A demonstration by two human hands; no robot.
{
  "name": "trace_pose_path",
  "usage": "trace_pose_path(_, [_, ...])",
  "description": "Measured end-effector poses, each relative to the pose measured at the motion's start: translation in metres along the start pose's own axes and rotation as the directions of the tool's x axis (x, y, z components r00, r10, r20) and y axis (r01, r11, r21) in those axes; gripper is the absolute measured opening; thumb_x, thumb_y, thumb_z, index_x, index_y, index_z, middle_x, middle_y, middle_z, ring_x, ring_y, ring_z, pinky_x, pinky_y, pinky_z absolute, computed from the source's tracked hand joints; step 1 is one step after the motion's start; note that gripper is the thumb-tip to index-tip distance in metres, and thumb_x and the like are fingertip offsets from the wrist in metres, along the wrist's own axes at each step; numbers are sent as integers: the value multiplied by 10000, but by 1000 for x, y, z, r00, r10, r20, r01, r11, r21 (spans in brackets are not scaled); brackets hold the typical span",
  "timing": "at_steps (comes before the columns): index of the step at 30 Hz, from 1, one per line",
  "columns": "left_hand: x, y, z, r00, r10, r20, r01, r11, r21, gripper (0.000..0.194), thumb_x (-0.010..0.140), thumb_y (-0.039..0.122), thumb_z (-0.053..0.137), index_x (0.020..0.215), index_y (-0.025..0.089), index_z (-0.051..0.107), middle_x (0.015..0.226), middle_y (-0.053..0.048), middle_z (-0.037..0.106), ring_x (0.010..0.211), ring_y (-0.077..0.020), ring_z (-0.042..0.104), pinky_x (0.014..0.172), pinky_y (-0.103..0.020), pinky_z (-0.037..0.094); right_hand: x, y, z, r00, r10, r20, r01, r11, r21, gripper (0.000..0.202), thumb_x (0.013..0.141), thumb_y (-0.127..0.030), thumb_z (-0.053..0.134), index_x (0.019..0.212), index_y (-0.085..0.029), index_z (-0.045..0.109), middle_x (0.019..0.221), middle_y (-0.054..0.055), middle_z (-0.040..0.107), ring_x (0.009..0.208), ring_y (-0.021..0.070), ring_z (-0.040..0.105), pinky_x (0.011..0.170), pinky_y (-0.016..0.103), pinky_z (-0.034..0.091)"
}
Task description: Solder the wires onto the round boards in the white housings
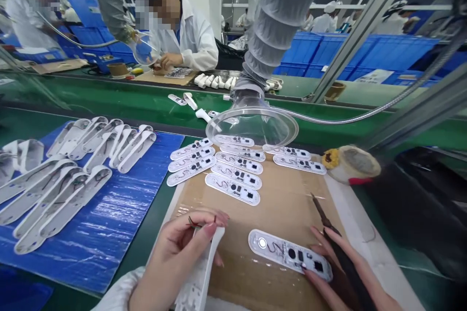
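My left hand [178, 257] is closed around a white plastic housing [199, 272], with thin dark and red wires poking out by the thumb and forefinger. A black-handled soldering iron [337, 248] rests in my right hand [350, 272], its tip pointing up and away over the cardboard. Fingers of that same hand also touch the right end of a long white panel [277, 249] with a circuit board, coiled wire and black parts on it. Beyond it, several similar panels [233, 189] lie in rows on the cardboard sheet [288, 199].
Several white housings [73, 204] lie on a blue mat [120, 233] at left. A clear fume hood [251, 129] on a grey duct hangs over the panels. At right stand a round container [355, 163] and a yellow sponge [330, 159]. Across the green belt [146, 95], a co-worker [193, 34] sits working.
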State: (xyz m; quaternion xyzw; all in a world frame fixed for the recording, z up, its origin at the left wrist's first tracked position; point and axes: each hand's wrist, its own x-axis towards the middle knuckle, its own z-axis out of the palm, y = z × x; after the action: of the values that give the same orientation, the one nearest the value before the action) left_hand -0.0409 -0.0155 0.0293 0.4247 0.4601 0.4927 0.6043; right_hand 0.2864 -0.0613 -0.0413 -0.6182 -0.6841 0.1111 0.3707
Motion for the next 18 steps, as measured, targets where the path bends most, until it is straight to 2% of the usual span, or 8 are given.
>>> trace_pose_path(3, [7, 1, -2, 986, 4, 167, -18, 996, 82, 155, 970, 369, 761, 967, 221, 808, 1056, -88, 785, 914, -226, 763, 557, -239, 670, -5, -9, 12, 994, 16, 105, -20, 999, 36, 670, 959, -412, 759, 1568, -387, 480, 1144, -17, 830, 944, 221, 837, 758, 236, 705])
trace_pose_path(5, [15, 9, -8, 955, 116, 274, -168, 970, 175, 53, 979, 244, 742, 954, 230, 787, 1028, -55, 803, 1014, -216, 775, 696, -238, 694, -7, -26, 26, 982, 17, 190, -34, 996, 85, 694, 995, -383, 719, 1606, -432, 394, 1203, -35, 808, 1010, 192, 824, 865, 247, 694])
trace_pose_path(7, [22, 21, -16, 865, 261, 428, -406, 865, 295, 137, 988, 123, 692, 965, 237, 764, 1017, -12, 812, 1065, -171, 776, 900, -230, 670, -8, -42, 37, 948, 7, 318, -60, 986, 157, 751, 1004, -330, 707, 1632, -465, 317, 1307, -41, 775, 1128, 186, 795, 962, 273, 671])
trace_pose_path(10, [30, 39, -25, 684, 287, 671, -691, 551, 468, 227, 1037, 65, 575, 1054, 239, 721, 1113, 3, 796, 1146, -126, 748, 1028, -185, 595, -10, -54, 43, 919, 6, 395, -99, 971, 216, 855, 964, -269, 750, 1645, -486, 280, 1542, -21, 640, 1308, 220, 713, 1086, 341, 618])
trace_pose_path(12, [34, 42, -23, 596, 265, 758, -799, 290, 527, 248, 1086, 103, 482, 1068, 210, 705, 1238, -38, 771, 1243, -155, 716, 1036, -205, 595, -14, -53, 42, 925, 31, 379, -121, 969, 216, 876, 956, -248, 756, 1651, -483, 278, 1551, -9, 631, 1314, 236, 710, 1105, 375, 612])
trace_pose_path(15, [45, 27, -5, 517, 262, 815, -836, -52, 547, 286, 1093, 113, 438, 1079, 164, 719, 1368, -94, 725, 1306, -206, 693, 1020, -265, 621, -16, -53, 42, 932, 41, 359, -132, 964, 232, 861, 978, -237, 731, 1667, -458, 263, 1428, 8, 717, 1239, 244, 753, 1081, 402, 636])
trace_pose_path(16, [50, 18, 3, 496, 258, 829, -836, -117, 536, 282, 1079, 97, 451, 1065, 152, 727, 1365, -101, 725, 1303, -216, 694, 1023, -285, 626, -16, -54, 43, 933, 33, 359, -130, 960, 249, 862, 980, -242, 733, 1671, -449, 260, 1420, 16, 721, 1242, 250, 751, 1083, 409, 636])
trace_pose_path(18, [58, 0, 17, 458, 243, 855, -845, -179, 504, 272, 1053, 69, 480, 1005, 126, 741, 1336, -118, 732, 1317, -242, 681, 1100, -357, 599, -12, -60, 45, 938, 19, 345, -128, 947, 295, 878, 976, -250, 747, 1675, -438, 250, 1491, 34, 676, 1289, 261, 726, 1082, 401, 637])
